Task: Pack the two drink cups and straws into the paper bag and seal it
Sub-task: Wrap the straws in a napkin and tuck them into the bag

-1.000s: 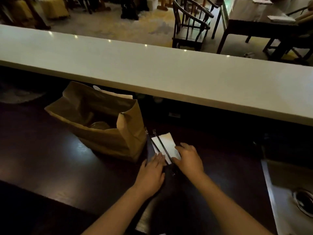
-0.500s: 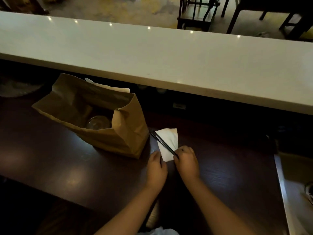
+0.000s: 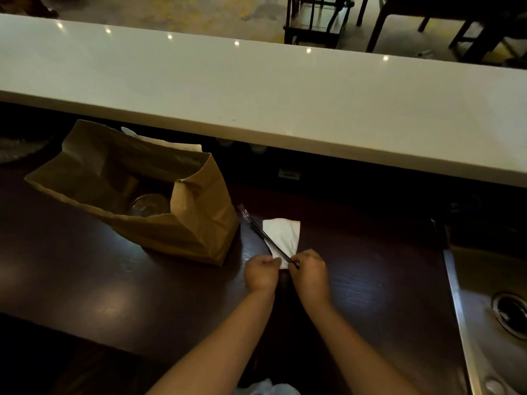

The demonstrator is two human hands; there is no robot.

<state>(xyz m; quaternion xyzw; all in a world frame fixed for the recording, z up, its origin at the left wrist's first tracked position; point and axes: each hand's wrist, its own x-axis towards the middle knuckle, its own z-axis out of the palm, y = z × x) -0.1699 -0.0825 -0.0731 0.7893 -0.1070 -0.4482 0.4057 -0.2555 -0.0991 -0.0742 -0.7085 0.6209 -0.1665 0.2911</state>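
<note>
A brown paper bag (image 3: 199,223) stands open on the dark counter, left of my hands. Inside it I see the clear lid of a drink cup (image 3: 148,205); any second cup is hidden in shadow. Two dark wrapped straws (image 3: 263,236) lie slanted across a white napkin (image 3: 285,235) just right of the bag. My right hand (image 3: 309,273) pinches the near ends of the straws. My left hand (image 3: 261,270) is closed on the napkin's near corner, right beside the other hand.
A long white bar top (image 3: 256,92) overhangs the far side of the dark counter (image 3: 85,280). A steel sink (image 3: 499,309) with a drain sits at the right edge. Chairs and a table stand beyond the bar.
Both hands went from lying flat by the napkin to closing on it and the straws. The napkin and straws have shifted a little to the right, away from the bag.
</note>
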